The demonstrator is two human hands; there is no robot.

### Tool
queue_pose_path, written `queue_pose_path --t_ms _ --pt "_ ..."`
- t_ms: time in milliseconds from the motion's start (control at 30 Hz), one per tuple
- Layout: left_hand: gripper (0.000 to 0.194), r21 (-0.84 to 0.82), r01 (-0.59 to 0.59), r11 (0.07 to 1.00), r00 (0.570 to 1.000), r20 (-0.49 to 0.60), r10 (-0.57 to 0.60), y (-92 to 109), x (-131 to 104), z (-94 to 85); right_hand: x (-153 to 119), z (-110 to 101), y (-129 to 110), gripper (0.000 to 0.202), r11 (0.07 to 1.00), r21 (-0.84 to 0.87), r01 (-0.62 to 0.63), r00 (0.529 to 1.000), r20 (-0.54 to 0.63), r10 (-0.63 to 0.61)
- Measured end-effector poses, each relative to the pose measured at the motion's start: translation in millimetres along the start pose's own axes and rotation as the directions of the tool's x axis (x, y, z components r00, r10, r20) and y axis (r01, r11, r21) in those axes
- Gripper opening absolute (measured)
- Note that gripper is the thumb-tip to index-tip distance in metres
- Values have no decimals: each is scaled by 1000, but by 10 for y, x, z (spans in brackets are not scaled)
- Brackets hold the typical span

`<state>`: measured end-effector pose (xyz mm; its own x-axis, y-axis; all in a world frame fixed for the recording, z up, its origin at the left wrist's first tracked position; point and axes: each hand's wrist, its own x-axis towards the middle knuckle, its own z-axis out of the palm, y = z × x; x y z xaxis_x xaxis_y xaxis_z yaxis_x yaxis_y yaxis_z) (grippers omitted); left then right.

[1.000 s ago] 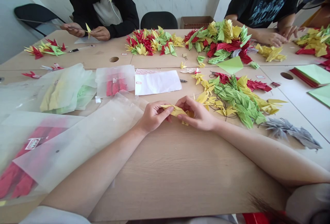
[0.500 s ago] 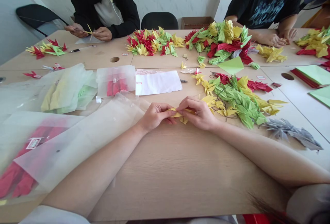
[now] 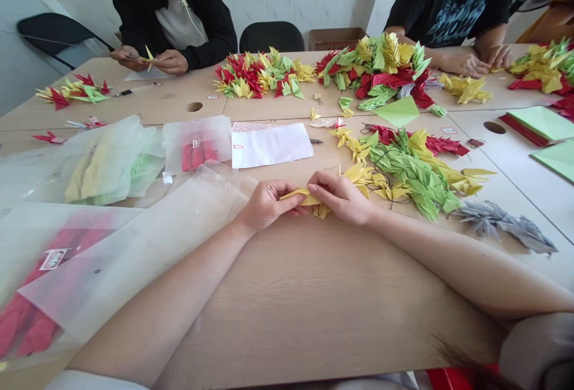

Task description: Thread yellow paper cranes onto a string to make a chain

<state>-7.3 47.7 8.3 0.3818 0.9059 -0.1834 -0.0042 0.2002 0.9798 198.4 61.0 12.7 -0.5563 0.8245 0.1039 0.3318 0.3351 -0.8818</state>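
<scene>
Paper, yellow, pinched by left hand and right hand over near surface, apparently mid-shaping; next move wants light, exact pressure.

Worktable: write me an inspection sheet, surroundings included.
Surface: pale wood table, seams and round holes showing.
Job's things: folded yellow paper, partly hidden by fingers; folded green paper beyond the right forearm.
Clutter: plastic bags at left, white sheet, pen.
Hands: left hand and right hand, each grip closed on the yellow paper.
Cables: white cord on a person's chest.
Surroundings: people across, black chair, brown box.
</scene>
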Motion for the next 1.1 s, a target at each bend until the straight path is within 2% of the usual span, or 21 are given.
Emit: queue_pose_path --t_ms 100,233,400,667,1100 --pt "27 11 -18 1000 1000 0 18 -8 -3 10 26 -15 28 38 998 43 -38 994 104 33" --pt "23 9 -31 999 999 44 31 -38 7 1 37 -45 32 41 991 108 -76 987 151 59" --pt "22 3 -19 1000 997 70 19 -63 -1 -16 44 -60 13 33 996 71 -48 973 230 30" --pt "25 -8 39 999 996 82 -38 -24 -6 -25 46 -75 18 30 1000 23 14 969 248 -19" --pt "24 29 41 999 994 101 -44 -28 -8 -50 20 -39 15 25 996 -79 51 970 242 -30"
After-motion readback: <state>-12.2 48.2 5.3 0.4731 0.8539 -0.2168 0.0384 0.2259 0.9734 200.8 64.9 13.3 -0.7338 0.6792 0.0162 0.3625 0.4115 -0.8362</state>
